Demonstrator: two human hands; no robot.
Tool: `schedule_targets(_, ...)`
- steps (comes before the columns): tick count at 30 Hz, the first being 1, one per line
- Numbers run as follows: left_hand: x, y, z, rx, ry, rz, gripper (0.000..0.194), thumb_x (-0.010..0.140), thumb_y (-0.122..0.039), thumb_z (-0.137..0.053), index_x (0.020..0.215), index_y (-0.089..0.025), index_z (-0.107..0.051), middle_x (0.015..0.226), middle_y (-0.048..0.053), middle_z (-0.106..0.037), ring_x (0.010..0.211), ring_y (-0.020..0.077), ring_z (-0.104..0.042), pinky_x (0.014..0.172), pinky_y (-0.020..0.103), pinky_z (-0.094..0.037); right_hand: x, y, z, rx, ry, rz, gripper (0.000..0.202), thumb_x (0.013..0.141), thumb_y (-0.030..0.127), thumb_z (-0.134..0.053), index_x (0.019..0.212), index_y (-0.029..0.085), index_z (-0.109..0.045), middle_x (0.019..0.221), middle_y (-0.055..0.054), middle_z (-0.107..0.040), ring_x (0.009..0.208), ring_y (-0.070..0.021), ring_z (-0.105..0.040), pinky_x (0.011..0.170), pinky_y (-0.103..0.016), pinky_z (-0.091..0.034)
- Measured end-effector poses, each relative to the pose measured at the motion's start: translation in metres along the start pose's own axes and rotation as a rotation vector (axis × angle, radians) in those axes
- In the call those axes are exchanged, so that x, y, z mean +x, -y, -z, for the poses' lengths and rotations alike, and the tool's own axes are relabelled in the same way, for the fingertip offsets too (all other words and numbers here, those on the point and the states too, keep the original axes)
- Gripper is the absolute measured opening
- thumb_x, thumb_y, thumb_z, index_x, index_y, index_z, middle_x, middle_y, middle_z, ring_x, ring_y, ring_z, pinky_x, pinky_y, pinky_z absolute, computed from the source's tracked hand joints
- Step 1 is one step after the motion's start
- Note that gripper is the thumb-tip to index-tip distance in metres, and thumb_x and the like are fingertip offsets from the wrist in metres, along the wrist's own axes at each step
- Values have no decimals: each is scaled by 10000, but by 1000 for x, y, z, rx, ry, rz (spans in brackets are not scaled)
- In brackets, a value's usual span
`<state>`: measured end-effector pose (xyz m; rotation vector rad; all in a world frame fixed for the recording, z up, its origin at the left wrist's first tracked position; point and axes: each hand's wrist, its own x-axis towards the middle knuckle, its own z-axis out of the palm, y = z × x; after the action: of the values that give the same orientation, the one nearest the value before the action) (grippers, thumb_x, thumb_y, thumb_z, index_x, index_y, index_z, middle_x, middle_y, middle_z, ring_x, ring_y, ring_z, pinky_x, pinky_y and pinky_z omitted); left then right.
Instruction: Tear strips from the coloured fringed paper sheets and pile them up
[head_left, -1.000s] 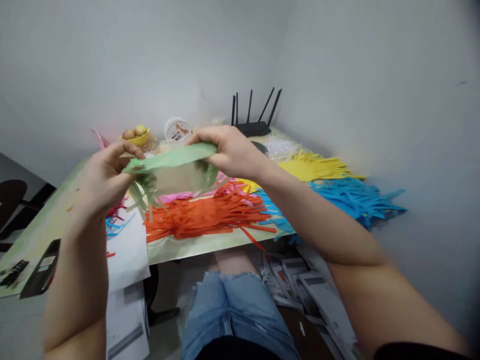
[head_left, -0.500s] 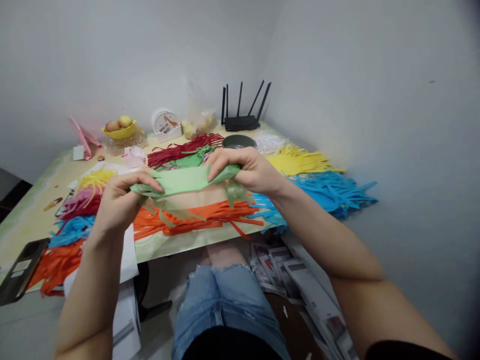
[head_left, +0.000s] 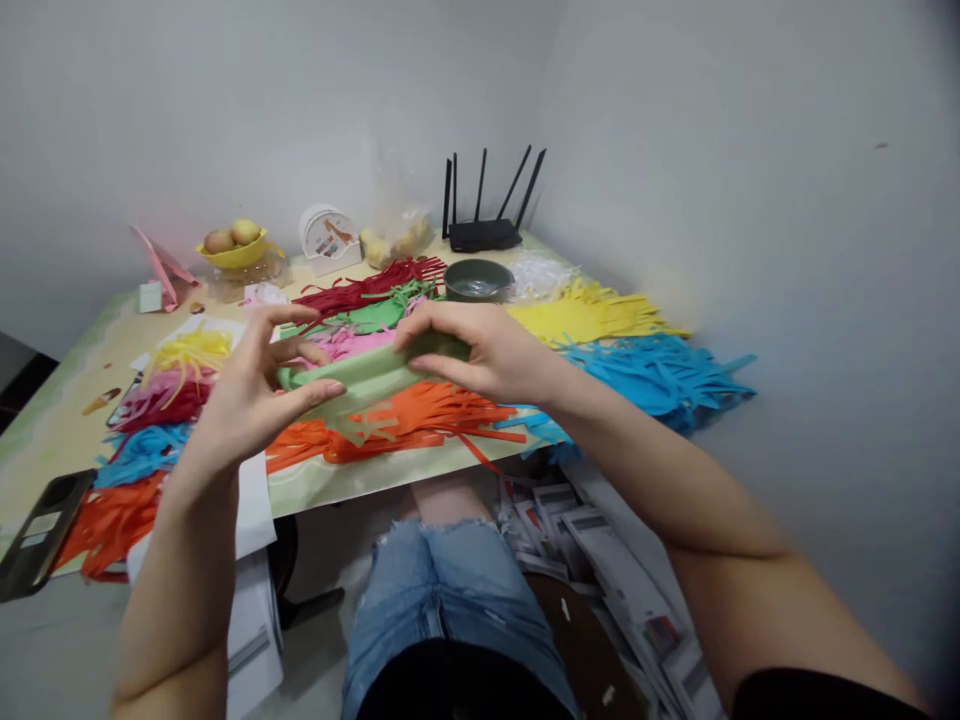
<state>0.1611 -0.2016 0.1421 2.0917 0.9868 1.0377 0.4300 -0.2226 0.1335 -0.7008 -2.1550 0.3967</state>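
A pale green fringed strip (head_left: 367, 378) hangs in the air above the table's front part, slightly blurred. My right hand (head_left: 480, 352) pinches its right end between thumb and fingers. At the strip's left end is my left hand (head_left: 274, 375), its thumb and fingers spread apart around the material, not pinching it. Beneath the strip lies an orange fringed bundle (head_left: 405, 425). Pink strips (head_left: 360, 343), a green bundle (head_left: 375, 316) and a dark red bundle (head_left: 375, 287) lie behind it.
Yellow (head_left: 600, 315) and blue (head_left: 660, 375) bundles lie at the right. A bowl (head_left: 478, 280) and a black router (head_left: 484, 235) stand behind. More coloured strips (head_left: 142, 455) and a phone (head_left: 46, 530) are at the left. A yellow fruit dish (head_left: 234, 252) sits at the back left.
My left hand has opened its fingers from the green strip's left end. The strip has turned and sagged, and my right hand has shifted slightly left with its end.
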Motion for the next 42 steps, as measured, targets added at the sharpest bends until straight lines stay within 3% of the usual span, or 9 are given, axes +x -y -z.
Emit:
schedule_targets(4, 4, -5, 0, 125, 184, 61, 274, 770, -430, -754, 721, -175, -666, 637, -5, -581, 580, 128, -506, 538, 235, -385, -2, 9, 2, -60, -34, -54, 340, 895, 207, -584, 1231, 206, -633, 1166, -64, -702, 1020, -196, -649, 897, -321, -499)
schedule_targets(8, 0, -9, -4, 123, 110, 9, 259, 811, -380, -694, 670, -181, -606, 646, -4, -584, 573, 122, -493, 537, 230, -392, -4, 7, 3, -21, -18, -187, 162, 892, 306, -630, 962, 171, -688, 969, -53, -717, 872, -179, -640, 801, -290, -479)
schedule_targets(12, -8, -3, -6, 74, -14, 33, 196, 774, -330, -749, 734, -189, -618, 628, -19, -582, 531, 109, -500, 493, 210, -390, -6, 4, 0, 49, -36, -296, 220, 886, 378, -653, 851, 160, -648, 790, -10, -666, 707, -132, -578, 666, -248, -430)
schedule_targets(18, -16, 6, -10, -317, -72, 112, 121, 760, -294, -774, 858, -223, -785, 699, 13, -666, 536, 119, -581, 490, 225, -479, -14, 4, -11, 263, -181, -234, 118, 859, 215, -630, 931, 182, -717, 953, -31, -728, 867, -149, -657, 792, -267, -513)
schedule_targets(23, -18, 9, -9, -464, -33, 49, 38, 691, -272, -833, 715, -249, -813, 699, 56, -684, 579, 140, -602, 522, 256, -487, -20, 0, -13, 445, -151, -231, 223, 811, 111, -564, 856, 187, -769, 847, -20, -734, 740, -116, -651, 675, -240, -523)
schedule_targets(31, -22, 5, -1, -104, 46, -124, 169, 856, -319, -656, 861, -226, -797, 851, 77, -683, 867, 220, -619, 808, 350, -484, -20, -6, -10, 477, -153, -275, 187, 839, 229, -570, 798, 156, -738, 843, -42, -710, 728, -120, -630, 666, -246, -505)
schedule_targets(35, -22, 0, -10, 71, -87, -83, 168, 800, -282, -736, 715, -190, -624, 716, 17, -606, 690, 146, -559, 665, 277, -445, -20, 1, -13, 269, -205, -247, 178, 855, 325, -685, 800, 156, -682, 819, -34, -702, 767, -136, -637, 743, -261, -503)
schedule_targets(39, -21, 1, -18, 181, -156, -37, 261, 783, -282, -766, 1001, -201, -646, 801, 3, -642, 669, 125, -578, 629, 249, -437, -21, 8, -18, 63, -257, -211, 222, 861, 214, -667, 1078, 173, -670, 1111, -71, -721, 968, -174, -671, 863, -290, -513)
schedule_targets(42, -20, -1, -19, 266, -121, -72, 166, 826, -275, -705, 971, -196, -684, 825, 23, -683, 733, 147, -627, 704, 268, -475, -23, 10, -19, 1, -250, -266, 154, 855, 192, -653, 1004, 169, -684, 1051, -67, -740, 939, -182, -678, 839, -293, -510)
